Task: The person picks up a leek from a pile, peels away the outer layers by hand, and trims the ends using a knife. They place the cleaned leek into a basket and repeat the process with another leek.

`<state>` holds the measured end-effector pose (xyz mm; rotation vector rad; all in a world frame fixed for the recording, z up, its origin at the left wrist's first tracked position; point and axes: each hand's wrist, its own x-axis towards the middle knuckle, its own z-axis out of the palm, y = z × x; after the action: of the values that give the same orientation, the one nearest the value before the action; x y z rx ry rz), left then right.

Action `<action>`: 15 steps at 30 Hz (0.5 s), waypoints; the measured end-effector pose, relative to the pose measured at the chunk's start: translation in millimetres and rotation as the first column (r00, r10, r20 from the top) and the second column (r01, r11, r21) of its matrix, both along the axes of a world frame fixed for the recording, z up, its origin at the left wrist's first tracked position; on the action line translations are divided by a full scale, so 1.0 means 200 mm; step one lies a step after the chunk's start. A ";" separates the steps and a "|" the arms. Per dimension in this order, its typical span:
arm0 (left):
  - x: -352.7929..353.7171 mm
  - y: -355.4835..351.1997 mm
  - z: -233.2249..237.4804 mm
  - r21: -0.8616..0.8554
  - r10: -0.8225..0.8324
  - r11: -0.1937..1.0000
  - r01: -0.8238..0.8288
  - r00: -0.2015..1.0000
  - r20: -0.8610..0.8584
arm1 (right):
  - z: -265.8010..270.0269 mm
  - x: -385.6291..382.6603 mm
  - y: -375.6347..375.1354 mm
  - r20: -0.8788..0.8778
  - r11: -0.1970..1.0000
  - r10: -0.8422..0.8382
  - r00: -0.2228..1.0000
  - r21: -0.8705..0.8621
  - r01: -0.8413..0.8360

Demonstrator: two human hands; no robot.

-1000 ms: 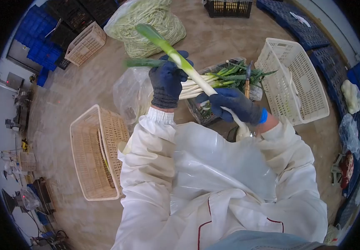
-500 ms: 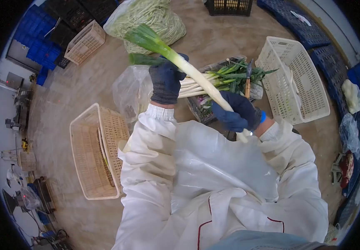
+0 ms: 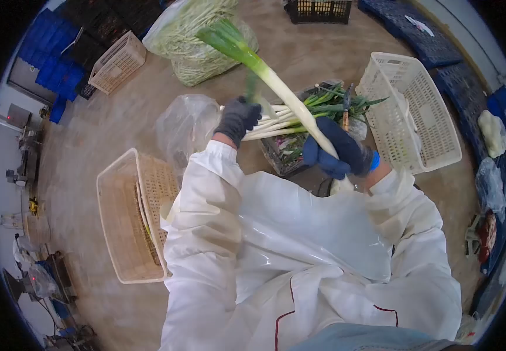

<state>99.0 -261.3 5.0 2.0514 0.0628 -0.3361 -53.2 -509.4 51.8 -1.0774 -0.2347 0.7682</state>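
I see the right hand (image 3: 339,153), in a blue glove, with its fingers wrapped tight round the white lower stem of a leek (image 3: 276,82). The leek slants up and away to the left, root end by the white sleeve and green leaves high above the floor. The left hand (image 3: 238,119), in a dark glove, has its fingers curled beside the stem. A blurred green strip stands just above it, and I cannot tell whether it is gripped. Behind both hands a bunch of leeks (image 3: 282,126) lies across a dark crate (image 3: 279,158), with a knife (image 3: 346,111) standing upright in it. A white basket (image 3: 417,111) sits to the right, a beige basket (image 3: 127,216) to the left, and a clear plastic bag (image 3: 185,126) lies near the left hand.
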 end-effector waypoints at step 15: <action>-0.20 -0.03 0.34 -0.960 -0.426 0.049 0.276 0.875 0.230 | 0.07 0.00 0.06 0.062 0.912 -0.212 0.975 -0.347 0.220</action>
<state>58.5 -266.6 72.1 0.5954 -0.5184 -0.6043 -52.8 -497.1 66.7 -1.4268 0.0072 0.6093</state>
